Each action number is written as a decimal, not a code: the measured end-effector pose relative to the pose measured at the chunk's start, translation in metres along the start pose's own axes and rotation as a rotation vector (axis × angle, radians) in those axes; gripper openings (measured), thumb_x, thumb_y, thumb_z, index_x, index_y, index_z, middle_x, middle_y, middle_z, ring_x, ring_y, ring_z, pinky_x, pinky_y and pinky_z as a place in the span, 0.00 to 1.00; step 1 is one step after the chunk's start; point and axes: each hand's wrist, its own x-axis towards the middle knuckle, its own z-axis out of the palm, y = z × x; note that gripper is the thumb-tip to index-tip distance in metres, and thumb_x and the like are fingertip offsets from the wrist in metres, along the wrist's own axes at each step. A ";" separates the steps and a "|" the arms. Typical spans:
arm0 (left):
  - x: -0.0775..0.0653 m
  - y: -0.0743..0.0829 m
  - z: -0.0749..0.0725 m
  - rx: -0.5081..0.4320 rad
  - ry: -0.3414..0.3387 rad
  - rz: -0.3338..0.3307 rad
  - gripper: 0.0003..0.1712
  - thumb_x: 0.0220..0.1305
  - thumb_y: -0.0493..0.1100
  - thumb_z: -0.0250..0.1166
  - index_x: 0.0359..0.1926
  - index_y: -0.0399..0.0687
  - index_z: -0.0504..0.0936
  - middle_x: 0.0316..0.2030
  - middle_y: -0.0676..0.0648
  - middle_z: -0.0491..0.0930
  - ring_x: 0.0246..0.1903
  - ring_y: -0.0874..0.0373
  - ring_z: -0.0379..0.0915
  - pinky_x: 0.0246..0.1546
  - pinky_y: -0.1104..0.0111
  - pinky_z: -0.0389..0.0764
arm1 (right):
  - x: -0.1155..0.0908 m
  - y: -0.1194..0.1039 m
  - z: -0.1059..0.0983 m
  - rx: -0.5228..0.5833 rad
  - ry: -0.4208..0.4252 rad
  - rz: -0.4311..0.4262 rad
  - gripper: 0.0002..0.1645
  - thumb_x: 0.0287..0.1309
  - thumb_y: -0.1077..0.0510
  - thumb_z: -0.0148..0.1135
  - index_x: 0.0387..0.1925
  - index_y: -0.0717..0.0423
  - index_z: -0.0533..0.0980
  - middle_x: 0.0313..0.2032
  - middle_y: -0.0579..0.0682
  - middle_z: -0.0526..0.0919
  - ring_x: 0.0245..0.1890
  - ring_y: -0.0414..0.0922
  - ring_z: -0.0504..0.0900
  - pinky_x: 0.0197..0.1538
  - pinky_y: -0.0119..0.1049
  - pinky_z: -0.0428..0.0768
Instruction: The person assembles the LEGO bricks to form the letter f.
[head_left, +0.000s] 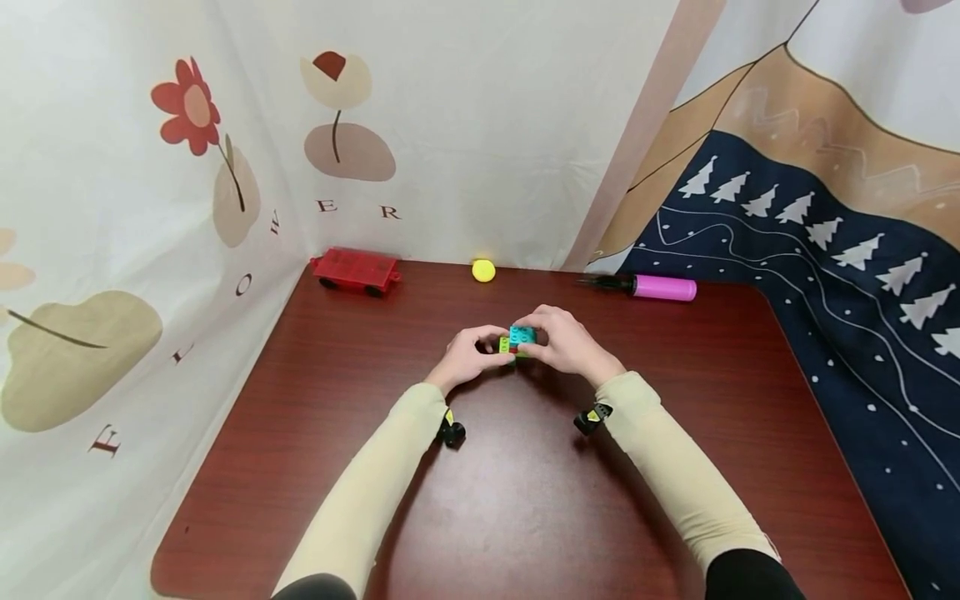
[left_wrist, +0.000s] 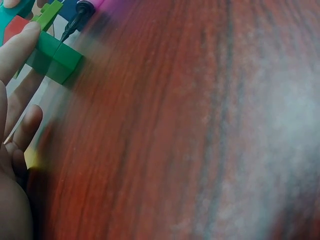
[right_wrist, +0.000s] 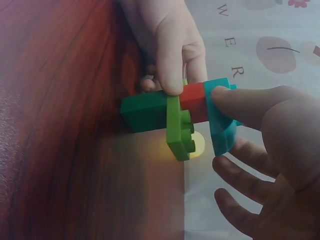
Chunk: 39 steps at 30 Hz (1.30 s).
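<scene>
A small stack of toy building bricks is held up between both hands over the table. In the right wrist view it runs from a dark green brick [right_wrist: 145,114] through a wider light green plate [right_wrist: 174,132] and a red brick [right_wrist: 193,102] to a teal brick [right_wrist: 222,122]. My left hand [head_left: 470,357] pinches the stack around the light green plate, its thumb on the plate's edge. With thumb and fingers, my right hand [head_left: 568,343] grips the teal brick at the other end. The teal brick appears to touch the red one; whether they are fully pressed together I cannot tell.
Along the back of the brown table [head_left: 517,500] stand a red wheeled toy wagon [head_left: 352,271], a round yellow thing [head_left: 483,270] and a pink cylinder with a black tip [head_left: 663,287]. Printed cloth [head_left: 480,125] hangs behind the table.
</scene>
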 end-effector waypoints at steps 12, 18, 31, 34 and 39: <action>0.001 -0.002 0.001 -0.003 0.009 -0.001 0.23 0.61 0.57 0.78 0.57 0.66 0.87 0.36 0.53 0.82 0.39 0.56 0.75 0.41 0.61 0.73 | 0.003 -0.006 0.001 -0.045 0.002 0.028 0.16 0.64 0.55 0.75 0.52 0.51 0.86 0.43 0.47 0.80 0.38 0.44 0.76 0.40 0.41 0.78; -0.001 -0.004 0.002 -0.013 0.008 -0.008 0.24 0.61 0.55 0.79 0.57 0.62 0.87 0.36 0.52 0.82 0.39 0.56 0.75 0.41 0.61 0.74 | 0.007 -0.009 0.002 -0.060 -0.017 0.037 0.14 0.64 0.57 0.74 0.51 0.52 0.87 0.42 0.47 0.81 0.40 0.45 0.77 0.42 0.42 0.79; 0.002 -0.002 0.003 0.016 0.005 0.006 0.24 0.61 0.55 0.79 0.57 0.62 0.87 0.36 0.53 0.82 0.39 0.56 0.76 0.42 0.60 0.74 | 0.003 -0.008 0.003 0.001 0.017 0.062 0.18 0.65 0.51 0.75 0.52 0.54 0.86 0.46 0.50 0.85 0.42 0.47 0.80 0.46 0.43 0.82; 0.002 -0.002 0.002 0.018 0.000 0.003 0.24 0.61 0.55 0.79 0.58 0.62 0.87 0.36 0.52 0.83 0.39 0.56 0.76 0.42 0.61 0.74 | 0.002 -0.008 0.008 0.013 0.056 0.057 0.19 0.64 0.52 0.76 0.52 0.56 0.86 0.45 0.51 0.84 0.41 0.47 0.80 0.44 0.42 0.82; 0.003 -0.003 0.001 0.018 0.001 -0.004 0.24 0.62 0.55 0.79 0.58 0.62 0.87 0.36 0.52 0.83 0.39 0.55 0.76 0.41 0.61 0.74 | 0.002 -0.007 0.012 0.030 0.089 0.060 0.19 0.64 0.53 0.76 0.53 0.56 0.85 0.44 0.51 0.83 0.39 0.47 0.79 0.39 0.40 0.80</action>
